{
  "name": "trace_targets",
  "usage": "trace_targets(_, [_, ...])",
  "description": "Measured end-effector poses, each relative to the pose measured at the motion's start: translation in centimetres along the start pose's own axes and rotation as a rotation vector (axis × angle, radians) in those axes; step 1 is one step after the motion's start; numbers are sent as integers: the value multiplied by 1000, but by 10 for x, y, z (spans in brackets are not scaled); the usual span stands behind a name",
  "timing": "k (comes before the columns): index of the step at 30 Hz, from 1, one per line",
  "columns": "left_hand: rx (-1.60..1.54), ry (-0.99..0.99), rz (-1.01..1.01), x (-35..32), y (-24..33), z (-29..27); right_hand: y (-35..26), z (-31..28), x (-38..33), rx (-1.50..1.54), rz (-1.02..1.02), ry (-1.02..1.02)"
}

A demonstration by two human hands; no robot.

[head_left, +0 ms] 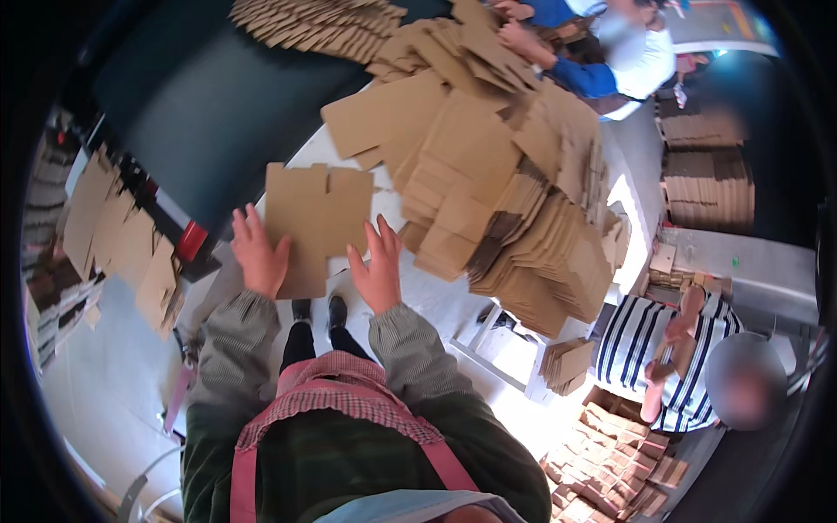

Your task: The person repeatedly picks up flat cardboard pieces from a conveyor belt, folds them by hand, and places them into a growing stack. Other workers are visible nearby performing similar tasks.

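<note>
A flat die-cut cardboard blank (305,213) with a slot in its top edge lies or hovers in front of me, at the white table's edge. My left hand (259,254) is at its left side, fingers stretched up and thumb apart, overlapping the cardboard's edge. On the other side, my right hand (378,268) has its fingers spread near the lower right edge. I cannot tell whether either palm touches the cardboard. Just right of it rises a large loose heap of brown cardboard blanks (471,144), with stacked bundles (545,261) toward the near end.
A dark conveyor belt (209,113) runs at the left, with overlapping cardboard pieces (314,26) at its far end. Across the heap, a person in blue sleeves (593,78) handles cardboard. At right, a person in a striped top (671,357) holds a piece near a box of folded cardboard (602,462).
</note>
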State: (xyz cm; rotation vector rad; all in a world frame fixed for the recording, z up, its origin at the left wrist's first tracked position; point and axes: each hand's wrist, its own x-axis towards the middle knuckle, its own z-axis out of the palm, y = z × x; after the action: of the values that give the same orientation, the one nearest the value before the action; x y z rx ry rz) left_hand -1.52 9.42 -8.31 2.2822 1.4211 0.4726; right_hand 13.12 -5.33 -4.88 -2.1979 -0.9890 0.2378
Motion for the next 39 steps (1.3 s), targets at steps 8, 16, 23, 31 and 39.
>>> trace_targets(8, [-682, -258, 285, 71, 156, -9, 35, -122, -36, 315, 401, 230])
trace_targets(16, [-101, -209, 92, 96, 266, 60, 50, -132, -59, 369, 380, 324])
trace_targets(23, [-686, -205, 246, 69, 284, 46, 50, -156, -50, 378, 289, 401])
trace_targets(31, [-573, 286, 791, 6, 226, -119, -20, -170, -39, 1035, 48, 402])
trace_targets(39, [-184, -153, 1039, -55, 169, -141, -64, -137, -36, 1058, 358, 285])
